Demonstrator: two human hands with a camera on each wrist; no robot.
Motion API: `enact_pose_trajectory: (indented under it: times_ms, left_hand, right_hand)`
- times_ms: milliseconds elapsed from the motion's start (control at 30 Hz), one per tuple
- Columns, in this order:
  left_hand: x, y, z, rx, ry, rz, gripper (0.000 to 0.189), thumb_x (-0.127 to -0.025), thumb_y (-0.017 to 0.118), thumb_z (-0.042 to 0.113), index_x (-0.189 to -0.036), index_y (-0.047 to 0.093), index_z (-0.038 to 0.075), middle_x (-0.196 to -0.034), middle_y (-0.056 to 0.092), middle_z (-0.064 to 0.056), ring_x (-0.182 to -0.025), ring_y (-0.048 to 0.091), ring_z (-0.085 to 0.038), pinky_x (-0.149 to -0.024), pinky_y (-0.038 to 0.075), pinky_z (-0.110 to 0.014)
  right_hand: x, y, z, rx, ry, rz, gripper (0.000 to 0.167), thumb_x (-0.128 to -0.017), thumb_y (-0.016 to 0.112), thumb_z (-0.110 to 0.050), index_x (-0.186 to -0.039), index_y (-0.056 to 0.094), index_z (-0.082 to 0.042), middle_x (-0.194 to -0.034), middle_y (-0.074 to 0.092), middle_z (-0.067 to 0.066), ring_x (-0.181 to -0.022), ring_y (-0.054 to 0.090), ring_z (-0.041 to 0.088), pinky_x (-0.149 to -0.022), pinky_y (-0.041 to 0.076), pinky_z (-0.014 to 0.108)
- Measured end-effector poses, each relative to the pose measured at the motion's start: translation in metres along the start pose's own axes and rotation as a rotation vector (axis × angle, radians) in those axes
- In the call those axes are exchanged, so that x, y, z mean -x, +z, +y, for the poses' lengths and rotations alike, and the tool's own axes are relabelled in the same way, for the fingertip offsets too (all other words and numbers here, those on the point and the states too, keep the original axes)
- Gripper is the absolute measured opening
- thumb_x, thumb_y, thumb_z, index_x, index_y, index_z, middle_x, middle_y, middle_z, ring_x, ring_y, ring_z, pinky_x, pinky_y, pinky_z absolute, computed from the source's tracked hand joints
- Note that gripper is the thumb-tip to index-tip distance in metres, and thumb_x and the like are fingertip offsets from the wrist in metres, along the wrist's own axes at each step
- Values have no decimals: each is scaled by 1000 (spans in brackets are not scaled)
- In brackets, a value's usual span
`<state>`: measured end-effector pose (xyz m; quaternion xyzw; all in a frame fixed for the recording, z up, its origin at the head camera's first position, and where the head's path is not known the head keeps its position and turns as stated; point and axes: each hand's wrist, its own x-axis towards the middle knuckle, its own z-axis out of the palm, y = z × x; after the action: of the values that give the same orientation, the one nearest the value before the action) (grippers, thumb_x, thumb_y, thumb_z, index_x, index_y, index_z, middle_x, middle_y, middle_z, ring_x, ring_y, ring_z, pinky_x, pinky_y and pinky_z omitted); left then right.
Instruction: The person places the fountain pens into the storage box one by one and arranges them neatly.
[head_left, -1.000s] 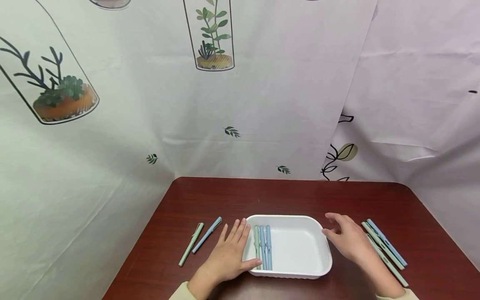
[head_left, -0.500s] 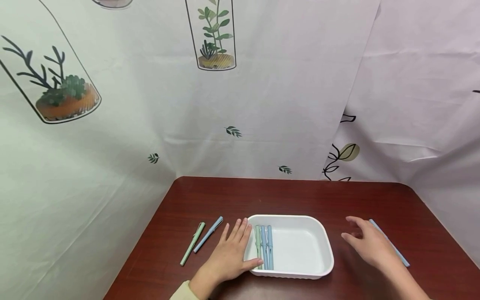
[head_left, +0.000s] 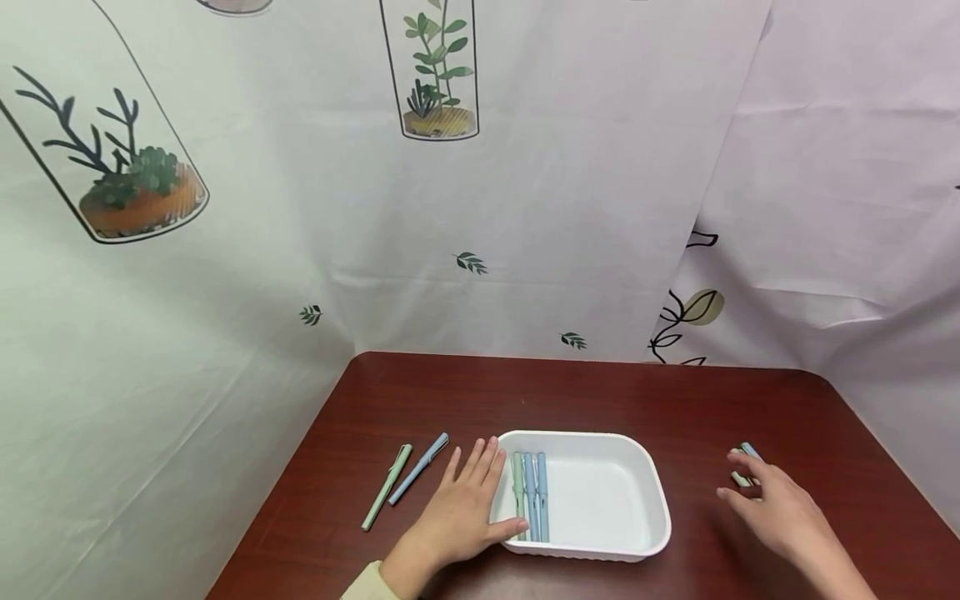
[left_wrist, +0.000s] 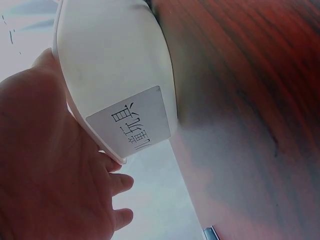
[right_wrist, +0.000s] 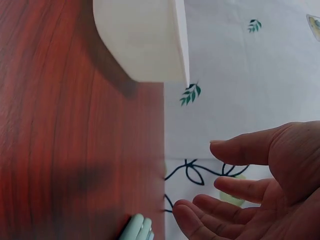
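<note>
A white plastic tray [head_left: 603, 500] stands on the table, with one green pen [head_left: 518, 492] and two blue pens [head_left: 543, 500] side by side along its left end. My left hand [head_left: 467, 504] lies spread over the tray's left rim, fingers straight and thumb across the near corner. In the left wrist view the tray's outer wall [left_wrist: 110, 55] carries a label. To the right of the tray, my right hand [head_left: 783, 508] hovers with nothing in its fingers. It partly hides a group of green and blue pens [head_left: 742, 480], whose ends [right_wrist: 137, 229] show in the right wrist view.
Left of the tray lie another green pen [head_left: 387, 487] and another blue pen [head_left: 418, 468], slightly angled to each other. The dark red wooden table [head_left: 585, 396] ends at a printed cloth backdrop [head_left: 570, 208] behind and at both sides.
My right hand has moved right, from beside the tray's right rim to over the right-hand pens, covering most of them. The left hand stays on the tray; the head view has shifted slightly.
</note>
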<state>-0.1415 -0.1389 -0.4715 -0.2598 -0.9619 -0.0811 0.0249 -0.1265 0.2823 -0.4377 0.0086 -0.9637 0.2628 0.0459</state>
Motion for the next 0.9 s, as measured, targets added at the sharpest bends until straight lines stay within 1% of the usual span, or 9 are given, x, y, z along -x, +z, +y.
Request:
enact_pose_trajectory:
  times_ms: [200,267,400,567,667,733,800,900]
  left_hand:
    - [0,1,0,-2,-11,-13,98,-92,49,73,-158,31,4,-167,23,-15,-154,20,-34,-121,16,-60]
    - [-1,2,-1,-5,-17,-18,98,-92,49,74,-159,30,4,-167,23,-14,-155,19,-33,-122,16,-59]
    - [-1,2,-1,-7,-21,-22,98,-92,49,74,-159,30,5,-167,22,-14,-155,19,-33,-122,15,-59]
    - [-1,2,0,-9,-24,-23,98,-92,49,74,-159,31,5,-167,23,-14,-155,19,-33,-122,16,-59]
    - [-1,2,0,-15,-22,-19,98,-92,48,74,-159,31,5,-167,23,-14,-155,20,-33,-122,16,-59]
    - [-1,2,0,-18,-21,-17,98,-92,48,75,-159,31,5,-167,23,-14,-154,20,-33,-122,17,-59]
    - [-1,2,0,-17,-22,-16,98,-92,48,75,-159,31,5,-167,23,-14,-154,20,-33,-122,17,-59]
    - [-1,1,0,-15,-23,-19,98,-92,48,74,-159,31,5,-167,23,-14,-155,20,-33,-122,16,-59]
  right_hand:
    - [4,-1,11,13,21,4,56,-93,72,-27,-136,54,4,-119,64,30,-102,67,44,-79,48,59]
    - [4,-1,14,18,30,-3,57,-93,71,-27,-136,53,5,-117,64,31,-103,66,46,-79,48,59]
    - [5,-2,20,33,53,-28,59,-93,71,-28,-137,50,7,-118,61,32,-104,64,47,-78,48,58]
    - [7,-2,29,59,60,-47,63,-94,70,-30,-137,47,11,-121,61,33,-99,63,43,-77,48,56]
    - [9,-2,33,77,59,-45,65,-94,70,-32,-137,46,11,-122,61,31,-96,63,38,-74,48,49]
    - [10,-2,36,82,62,-49,65,-94,70,-32,-137,46,11,-122,61,31,-95,62,37,-73,47,47]
    - [10,-3,38,91,68,-51,66,-93,71,-32,-136,46,11,-122,61,32,-95,62,38,-72,47,47]
    - [9,-4,40,92,85,-82,67,-93,71,-31,-136,44,13,-121,60,34,-98,62,43,-75,48,54]
